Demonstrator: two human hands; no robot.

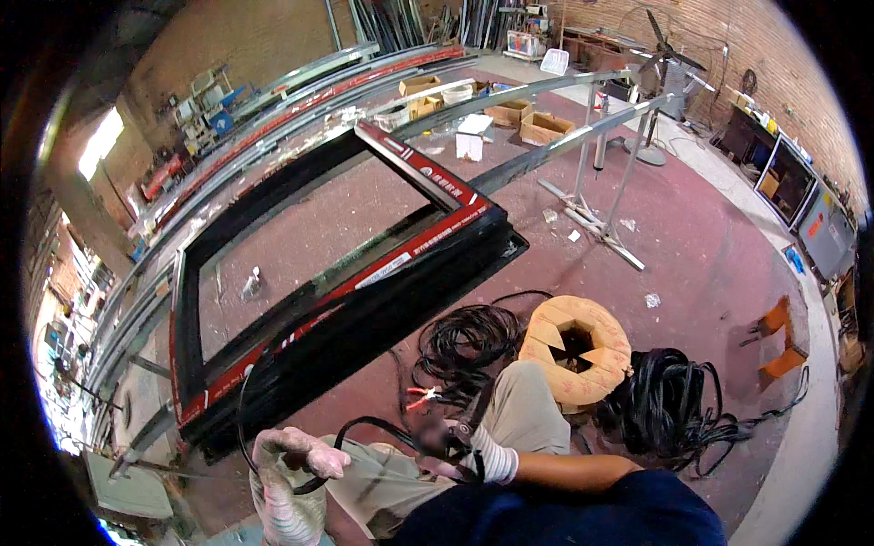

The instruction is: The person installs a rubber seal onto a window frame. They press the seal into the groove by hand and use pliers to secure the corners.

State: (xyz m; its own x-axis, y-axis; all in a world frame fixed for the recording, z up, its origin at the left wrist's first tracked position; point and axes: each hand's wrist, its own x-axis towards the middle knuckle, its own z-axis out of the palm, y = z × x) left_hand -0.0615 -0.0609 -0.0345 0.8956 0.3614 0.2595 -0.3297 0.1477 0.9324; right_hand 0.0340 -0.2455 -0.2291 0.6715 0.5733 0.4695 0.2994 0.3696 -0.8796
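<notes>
My left hand, in a pale glove, is closed on a thin black rubber strip near the lower edge. From there the strip arches across my lap to my right hand. That hand, in a white-cuffed glove, is closed around a dark length of strip, though blur hides its fingers. Another thin black length rises from beside my left hand to the near corner of a large black frame. The frame lies tilted before me on a stack of dark frames, with red and white tape along its edges.
Pliers with red handles lie on the floor by a black strip coil. A cardboard-wrapped roll sits before my knee, beside another black coil. Metal rails on a stand extend beyond the frame. Open cardboard boxes stand behind.
</notes>
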